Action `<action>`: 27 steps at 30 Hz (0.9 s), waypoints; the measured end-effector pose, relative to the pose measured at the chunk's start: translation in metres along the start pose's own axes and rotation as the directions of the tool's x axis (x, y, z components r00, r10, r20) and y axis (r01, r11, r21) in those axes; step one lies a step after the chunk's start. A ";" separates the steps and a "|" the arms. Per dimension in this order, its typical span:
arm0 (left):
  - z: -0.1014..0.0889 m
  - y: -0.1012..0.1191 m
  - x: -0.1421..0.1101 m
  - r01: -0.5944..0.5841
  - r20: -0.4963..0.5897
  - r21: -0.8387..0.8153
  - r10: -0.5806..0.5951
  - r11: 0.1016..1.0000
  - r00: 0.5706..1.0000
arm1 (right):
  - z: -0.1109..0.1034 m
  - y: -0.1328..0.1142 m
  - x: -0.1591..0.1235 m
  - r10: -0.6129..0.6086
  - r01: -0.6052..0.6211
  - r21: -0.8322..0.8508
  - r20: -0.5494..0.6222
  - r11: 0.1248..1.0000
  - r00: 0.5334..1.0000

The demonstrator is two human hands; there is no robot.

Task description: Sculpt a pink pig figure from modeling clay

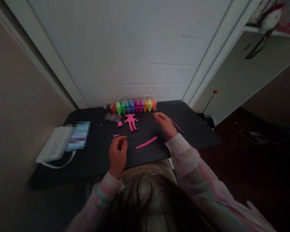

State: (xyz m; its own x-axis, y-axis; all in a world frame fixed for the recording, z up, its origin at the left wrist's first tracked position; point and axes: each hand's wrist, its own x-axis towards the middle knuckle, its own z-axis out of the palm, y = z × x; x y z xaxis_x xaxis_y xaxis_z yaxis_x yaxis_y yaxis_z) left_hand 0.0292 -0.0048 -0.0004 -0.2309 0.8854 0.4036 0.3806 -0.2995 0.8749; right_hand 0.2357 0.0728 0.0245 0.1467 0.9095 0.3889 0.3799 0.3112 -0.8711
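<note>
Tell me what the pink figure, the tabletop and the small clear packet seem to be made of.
Pink figure: probably soft modelling clay, matte; its limbs look smooth and rounded.
Tabletop: perhaps wood-effect laminate, dark and dull; faint lengthwise streaks suggest grain.
Clear packet: likely thin plastic film, glossy; it looks see-through, with pale glints.

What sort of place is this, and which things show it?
Probably a room at home, set up for crafts: a dark table bears a pink figure and coloured packs, with a shelf nearby.
</note>
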 end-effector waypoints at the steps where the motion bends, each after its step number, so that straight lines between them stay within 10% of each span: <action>1: 0.000 0.001 0.000 -0.006 0.023 0.023 0.006 1.000 1.000 | -0.008 0.000 -0.008 -0.090 0.107 -0.094 0.165 0.990 0.982; 5: 0.001 0.004 0.001 -0.031 0.065 0.085 0.026 0.996 0.998 | -0.028 0.007 -0.040 -0.151 0.402 -0.383 0.540 0.832 0.828; 13: -0.001 0.012 0.005 -0.026 0.248 0.175 -0.018 0.984 0.969 | -0.030 -0.011 -0.045 -0.090 0.436 -0.416 0.633 0.798 0.769; 21: 0.000 0.032 0.034 0.027 0.762 0.061 -0.064 0.998 0.645 | -0.038 -0.048 -0.037 -0.234 0.486 -0.333 0.577 0.808 0.783; 27: -0.003 0.041 0.052 -0.121 0.775 0.112 -0.010 0.986 0.632 | -0.021 -0.045 -0.027 -0.235 0.411 -0.205 0.565 0.888 0.791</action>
State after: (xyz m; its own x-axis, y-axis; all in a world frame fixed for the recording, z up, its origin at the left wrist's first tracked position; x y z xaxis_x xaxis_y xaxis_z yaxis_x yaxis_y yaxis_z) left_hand 0.0299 0.0279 0.0569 0.5437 0.8384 0.0387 0.5039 -0.3630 0.7838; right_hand 0.2338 0.0283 0.0598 -0.4897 0.8017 0.3427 0.5853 0.5936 -0.5523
